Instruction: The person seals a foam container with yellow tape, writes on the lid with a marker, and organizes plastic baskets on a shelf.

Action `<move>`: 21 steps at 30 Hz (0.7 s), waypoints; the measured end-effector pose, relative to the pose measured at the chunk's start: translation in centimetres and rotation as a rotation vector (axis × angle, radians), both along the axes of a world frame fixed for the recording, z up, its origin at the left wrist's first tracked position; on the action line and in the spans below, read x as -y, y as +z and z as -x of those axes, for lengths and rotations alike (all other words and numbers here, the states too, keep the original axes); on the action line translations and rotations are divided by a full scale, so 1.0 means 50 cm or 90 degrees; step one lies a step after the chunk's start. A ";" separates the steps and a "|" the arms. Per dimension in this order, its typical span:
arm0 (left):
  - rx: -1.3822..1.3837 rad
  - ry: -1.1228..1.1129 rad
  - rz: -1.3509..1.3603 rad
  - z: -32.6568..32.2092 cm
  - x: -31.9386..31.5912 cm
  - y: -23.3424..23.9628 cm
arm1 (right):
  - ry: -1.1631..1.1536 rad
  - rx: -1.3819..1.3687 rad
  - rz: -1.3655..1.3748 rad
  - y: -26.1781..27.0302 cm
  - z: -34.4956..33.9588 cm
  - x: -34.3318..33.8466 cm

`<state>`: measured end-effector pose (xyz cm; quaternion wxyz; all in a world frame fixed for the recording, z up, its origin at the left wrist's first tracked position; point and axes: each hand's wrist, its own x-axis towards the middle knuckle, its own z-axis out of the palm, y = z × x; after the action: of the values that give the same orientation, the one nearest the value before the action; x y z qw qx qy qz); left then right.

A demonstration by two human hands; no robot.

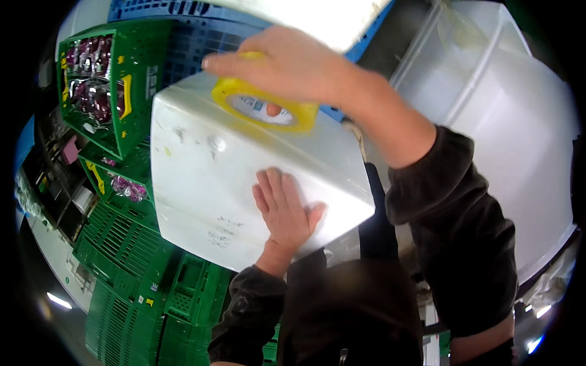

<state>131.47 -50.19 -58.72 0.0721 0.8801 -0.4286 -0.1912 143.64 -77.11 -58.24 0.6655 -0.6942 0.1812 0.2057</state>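
Observation:
A white foam box (pixel 197 183) stands before me, with smudges and some handwriting on the face turned toward the camera. My left hand (pixel 286 212) lies flat on that face, thumb spread, holding nothing. Over the box's far edge, my right hand (pixel 293 68) grips a large roll of yellow packing tape (pixel 306 116) from above. One fingertip shows through the roll's white core. The roll is at or just above the box's edge; whether it touches cannot be told. Any tape stretched beneath it is hard to make out.
Green crates with bagged purple vegetables (pixel 96 98) stand at the left, above stacked green plastic crates (pixel 123 238). Behind the box is a blue plastic crate (pixel 197 36). A bright white slab-like surface (pixel 311 18) lies at the top. A large white tub (pixel 517 137) fills the right.

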 end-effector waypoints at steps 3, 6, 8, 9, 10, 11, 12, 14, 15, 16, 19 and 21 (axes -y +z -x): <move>0.013 0.001 0.008 0.001 0.014 -0.009 | 0.054 -0.054 0.051 -0.006 0.047 0.015; 0.022 0.009 0.008 0.001 0.016 -0.009 | 0.011 -0.081 0.080 0.004 0.124 0.027; 0.046 0.003 0.029 0.004 0.013 -0.015 | -0.010 -0.097 0.123 -0.008 0.205 0.051; 0.048 0.004 0.036 0.007 0.018 -0.017 | 0.003 -0.113 0.159 -0.010 0.253 0.077; 0.060 0.009 0.033 0.004 0.012 -0.017 | -0.037 -0.214 0.073 -0.008 0.292 0.078; 0.068 0.011 0.039 0.003 0.011 -0.018 | -0.081 -0.317 -0.008 0.006 0.337 0.077; 0.077 0.009 0.054 0.004 0.015 -0.018 | -0.158 -0.341 -0.032 0.018 0.392 0.073; 0.082 0.002 0.063 0.004 0.011 -0.018 | -0.276 -0.341 -0.080 0.024 0.498 0.044; 0.078 -0.005 0.075 0.005 0.016 -0.019 | -0.326 -0.326 -0.090 0.037 0.553 0.032; 0.091 -0.016 0.081 0.004 0.018 -0.018 | -0.373 -0.308 -0.105 0.036 0.593 0.017; 0.113 -0.041 0.118 0.002 0.019 -0.020 | -0.361 -0.316 -0.046 0.005 0.659 -0.031; 0.105 -0.038 0.120 0.001 0.022 -0.012 | -0.387 -0.371 -0.174 -0.017 0.665 -0.038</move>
<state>131.41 -51.30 -59.34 0.1134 0.8688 -0.4755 -0.0788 110.39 -75.22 -59.11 0.7026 -0.4279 0.5284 0.2100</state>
